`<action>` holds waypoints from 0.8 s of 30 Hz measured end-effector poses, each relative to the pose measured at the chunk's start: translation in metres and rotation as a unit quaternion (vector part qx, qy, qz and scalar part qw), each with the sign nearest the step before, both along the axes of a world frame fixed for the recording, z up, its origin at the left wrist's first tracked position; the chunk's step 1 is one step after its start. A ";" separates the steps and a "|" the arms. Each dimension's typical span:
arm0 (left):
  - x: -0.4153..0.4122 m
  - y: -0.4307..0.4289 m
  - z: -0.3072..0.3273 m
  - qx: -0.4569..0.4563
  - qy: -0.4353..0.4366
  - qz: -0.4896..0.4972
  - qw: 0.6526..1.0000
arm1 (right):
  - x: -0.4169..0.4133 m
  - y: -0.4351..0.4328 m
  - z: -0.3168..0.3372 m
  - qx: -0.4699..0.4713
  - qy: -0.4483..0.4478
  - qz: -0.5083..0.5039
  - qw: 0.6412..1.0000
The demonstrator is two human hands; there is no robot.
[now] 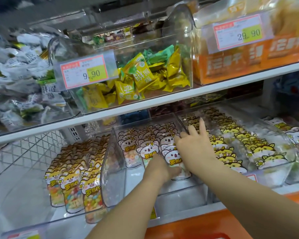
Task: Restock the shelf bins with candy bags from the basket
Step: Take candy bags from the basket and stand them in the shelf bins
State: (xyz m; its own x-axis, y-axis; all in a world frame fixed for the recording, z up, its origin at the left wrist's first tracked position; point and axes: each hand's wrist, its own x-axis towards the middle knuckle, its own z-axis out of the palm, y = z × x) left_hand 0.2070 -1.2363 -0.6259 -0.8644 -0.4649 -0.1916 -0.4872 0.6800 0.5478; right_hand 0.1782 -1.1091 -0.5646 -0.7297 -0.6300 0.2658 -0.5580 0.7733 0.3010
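Our left hand (160,168) is inside the clear middle bin (179,197), grasping the front koala bag (173,158) by its lower part, with the thumb laid across the packet. Just beyond it and to its right, our right hand (193,142) is released, fingers straight and spread. It rests palm down on the tops of the koala bags (146,147) in the right-hand row, the forefinger pointing away from us. These bags stand in three rows around and behind both hands. Left of the left hand, past the bin's clear side wall, stand tan animal bags (72,180). Right of the right hand, yellow cat bags (231,145) fill the neighbouring bin. Above both hands a white shelf board (214,87) carries a bin of yellow sachets (138,78) with a price tag (86,71) reading 9.90.
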 end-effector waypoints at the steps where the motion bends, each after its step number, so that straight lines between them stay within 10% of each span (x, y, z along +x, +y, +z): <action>1: -0.002 0.000 0.000 -0.005 -0.002 0.007 1.000 | -0.001 0.000 0.000 -0.006 -0.004 0.002 1.000; 14: 0.007 -0.007 0.005 -0.054 -0.008 -0.020 0.998 | 0.006 -0.003 0.004 -0.097 0.045 0.102 0.989; 18: 0.019 -0.020 0.015 -0.067 -0.042 -0.031 0.996 | 0.017 -0.019 -0.005 -0.111 -0.140 0.072 0.981; 24: 0.033 -0.039 -0.001 -0.099 -0.089 -0.073 0.988 | -0.003 -0.029 -0.036 -0.133 -0.169 0.043 0.976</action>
State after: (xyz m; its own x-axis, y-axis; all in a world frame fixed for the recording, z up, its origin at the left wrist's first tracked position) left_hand 0.2396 -1.2752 -0.6272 -0.8854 -0.3814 -0.2656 -0.4532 0.8352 0.3115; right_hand 0.1751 -1.1376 -0.6006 -0.7518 -0.6342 0.1803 -0.6566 0.7453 -0.1161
